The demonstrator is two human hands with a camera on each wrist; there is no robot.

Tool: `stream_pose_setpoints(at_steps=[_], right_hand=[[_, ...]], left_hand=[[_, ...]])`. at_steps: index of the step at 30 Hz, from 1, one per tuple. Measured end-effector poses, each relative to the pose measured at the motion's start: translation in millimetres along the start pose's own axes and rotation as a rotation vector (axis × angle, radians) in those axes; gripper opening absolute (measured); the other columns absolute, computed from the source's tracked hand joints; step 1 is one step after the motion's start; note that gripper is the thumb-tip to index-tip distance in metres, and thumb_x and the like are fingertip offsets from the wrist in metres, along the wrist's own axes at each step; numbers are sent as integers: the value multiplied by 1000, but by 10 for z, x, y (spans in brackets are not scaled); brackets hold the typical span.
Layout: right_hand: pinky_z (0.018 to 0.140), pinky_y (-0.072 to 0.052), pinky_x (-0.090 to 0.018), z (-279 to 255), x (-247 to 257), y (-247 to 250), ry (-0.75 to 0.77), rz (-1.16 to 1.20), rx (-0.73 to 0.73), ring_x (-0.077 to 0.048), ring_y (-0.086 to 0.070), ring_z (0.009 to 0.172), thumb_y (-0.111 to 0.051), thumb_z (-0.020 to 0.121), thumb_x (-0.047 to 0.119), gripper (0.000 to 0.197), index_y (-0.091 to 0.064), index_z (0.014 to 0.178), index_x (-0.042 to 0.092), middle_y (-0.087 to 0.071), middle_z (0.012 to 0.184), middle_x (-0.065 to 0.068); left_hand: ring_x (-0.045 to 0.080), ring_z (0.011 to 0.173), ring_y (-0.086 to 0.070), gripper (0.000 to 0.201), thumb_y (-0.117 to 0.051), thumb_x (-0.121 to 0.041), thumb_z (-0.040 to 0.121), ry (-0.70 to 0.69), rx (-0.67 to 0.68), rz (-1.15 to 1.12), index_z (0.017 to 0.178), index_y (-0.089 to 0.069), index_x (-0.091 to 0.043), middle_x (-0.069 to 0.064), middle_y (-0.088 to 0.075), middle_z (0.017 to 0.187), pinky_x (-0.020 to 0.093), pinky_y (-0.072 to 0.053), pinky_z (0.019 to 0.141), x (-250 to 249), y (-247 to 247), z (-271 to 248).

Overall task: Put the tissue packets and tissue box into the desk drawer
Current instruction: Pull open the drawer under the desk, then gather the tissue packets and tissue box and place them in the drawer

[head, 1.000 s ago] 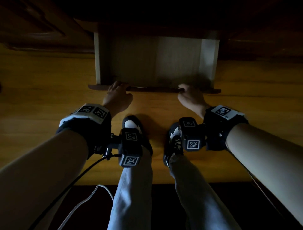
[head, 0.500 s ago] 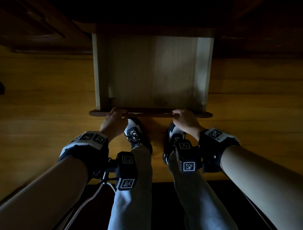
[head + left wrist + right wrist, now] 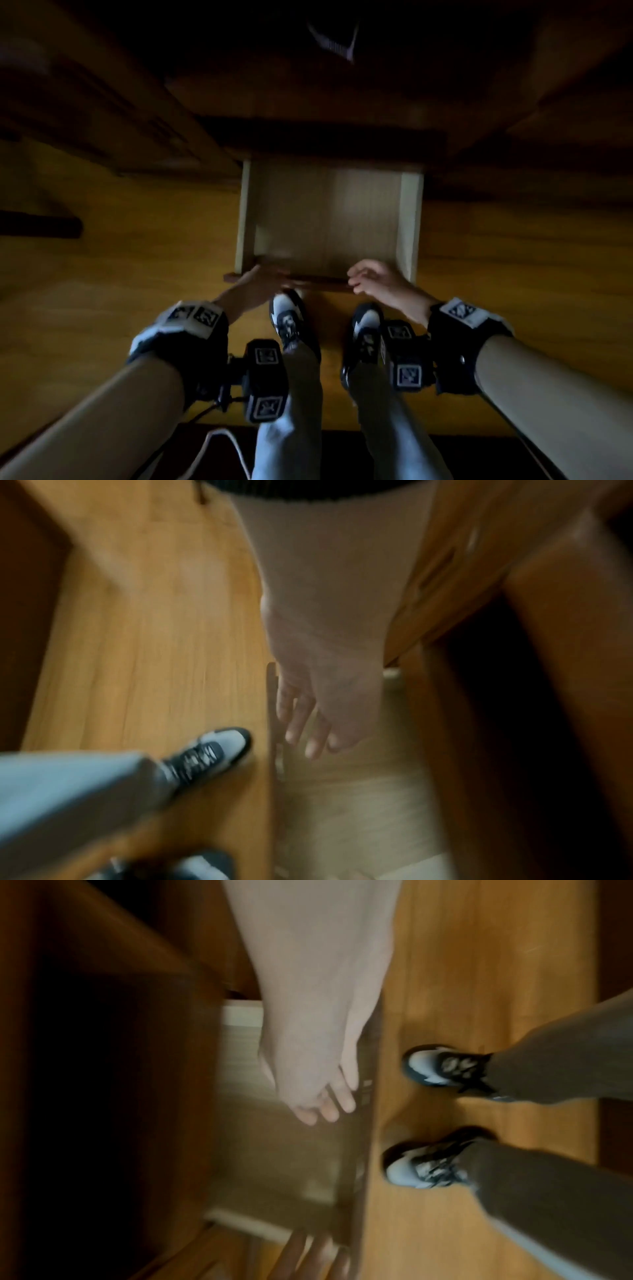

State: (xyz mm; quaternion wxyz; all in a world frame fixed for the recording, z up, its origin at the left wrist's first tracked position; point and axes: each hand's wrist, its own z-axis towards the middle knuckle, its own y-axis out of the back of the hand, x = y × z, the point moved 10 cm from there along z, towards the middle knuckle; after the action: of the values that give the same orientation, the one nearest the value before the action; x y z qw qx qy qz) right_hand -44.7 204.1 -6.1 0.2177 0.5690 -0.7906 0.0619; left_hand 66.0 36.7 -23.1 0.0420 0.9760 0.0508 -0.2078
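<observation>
The drawer (image 3: 329, 219) stands pulled out from the dark desk (image 3: 308, 102) in front of me, its pale wooden bottom bare as far as I can see. Its dark front edge runs across just ahead of my shoes (image 3: 287, 318).

My left hand (image 3: 253, 287) is at the left end of that front edge, fingers (image 3: 298, 723) stretched out straight and loose, gripping nothing. From the left wrist view the fingertips hang just over the drawer's inner side of the front panel; the picture is blurred, so I cannot tell whether they touch the wood.

My right hand (image 3: 380, 281) is over the right end of the front edge, near the drawer's right wall. Its fingers are loosely curled, with nothing held in them. In the right wrist view the fingers (image 3: 329, 1102) hang relaxed above the drawer's inside, close to the front panel, and I cannot tell whether they touch it either.

I see no tissue packets or tissue box in any view; the drawer holds none where it shows.

Both feet stand on the yellow wooden floor (image 3: 102, 291), side by side, close to the drawer's front. A light cable (image 3: 219, 442) trails down by my left leg.
</observation>
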Motion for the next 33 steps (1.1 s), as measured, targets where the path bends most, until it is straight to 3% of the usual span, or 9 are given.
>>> stream_pose_setpoints(at_steps=[3, 5, 7, 10, 13, 17, 22, 28, 33], right_hand=[[94, -49, -39, -497, 677, 207, 74, 46, -10, -17, -59, 89, -42, 96, 10, 24, -58, 114, 5, -63, 97, -4], [85, -51, -37, -840, 1155, 345, 119, 16, 0, -16, -58, 88, -41, 96, 12, 25, -58, 114, 8, -63, 99, -2], [68, -45, -24, -1205, 1644, 461, 173, -38, 18, -14, -58, 83, -40, 95, 13, 26, -57, 114, 12, -63, 100, 0], [64, -42, -22, -1713, 2279, 597, 271, -142, 49, -11, -58, 75, -40, 94, 13, 25, -58, 112, 15, -64, 100, 1], [85, -49, -33, -2193, 2759, 704, 337, -237, 82, -15, -63, 89, -40, 95, 17, 25, -58, 113, 20, -65, 104, 2], [82, -48, -30, -2687, 3195, 859, 397, -279, 43, -16, -63, 91, -35, 96, 17, 27, -58, 107, 24, -66, 102, 2], [77, -50, -28, -2850, 3650, 1045, 482, -248, -89, -15, -64, 87, -39, 95, 17, 23, -60, 101, 23, -68, 98, 0], [75, -49, -25, -2648, 4058, 1009, 458, -213, -145, -13, -62, 89, -40, 94, 14, 26, -61, 108, 20, -67, 98, 2], [74, -49, -24, -2327, 4309, 837, 413, -216, -120, -13, -62, 90, -40, 95, 14, 25, -60, 107, 23, -66, 100, 2]], left_hand=[[15, 57, -68, 24, -41, 13, 88, -7, -104, -297, 91, -57, -4, 13, -65, 73, 22, -53, 43, -512, 276, -640], [22, 90, -66, 27, -38, 0, 94, -40, -148, -206, 105, -59, -13, 9, -65, 99, 26, -55, 66, -865, 420, -1039], [20, 104, -62, 30, -38, -11, 94, -110, -217, -115, 116, -55, -21, 1, -65, 111, 31, -50, 87, -1270, 620, -1477], [12, 94, -61, 31, -39, -18, 96, -205, -330, -85, 123, -54, -18, 1, -65, 114, 21, -49, 72, -1852, 917, -2133], [12, 82, -60, 31, -42, -13, 96, -297, -410, -88, 123, -56, -13, 7, -65, 112, 16, -48, 61, -2288, 1197, -2707], [15, 83, -63, 28, -51, -15, 92, -381, -486, -61, 118, -61, -16, 2, -66, 102, 23, -52, 69, -2543, 1532, -3235], [11, 93, -60, 31, -53, -14, 90, -459, -588, 114, 119, -58, -23, -2, -61, 108, 18, -45, 67, -2689, 1928, -3504], [24, 124, -47, 56, -59, -6, 79, -491, -804, 313, 133, -48, -18, 7, -47, 136, 39, -46, 100, -2845, 2541, -3427], [26, 136, -34, 69, -57, -1, 76, -461, -785, 466, 140, -38, -21, 4, -35, 147, 39, -45, 98, -2993, 2911, -3084]])
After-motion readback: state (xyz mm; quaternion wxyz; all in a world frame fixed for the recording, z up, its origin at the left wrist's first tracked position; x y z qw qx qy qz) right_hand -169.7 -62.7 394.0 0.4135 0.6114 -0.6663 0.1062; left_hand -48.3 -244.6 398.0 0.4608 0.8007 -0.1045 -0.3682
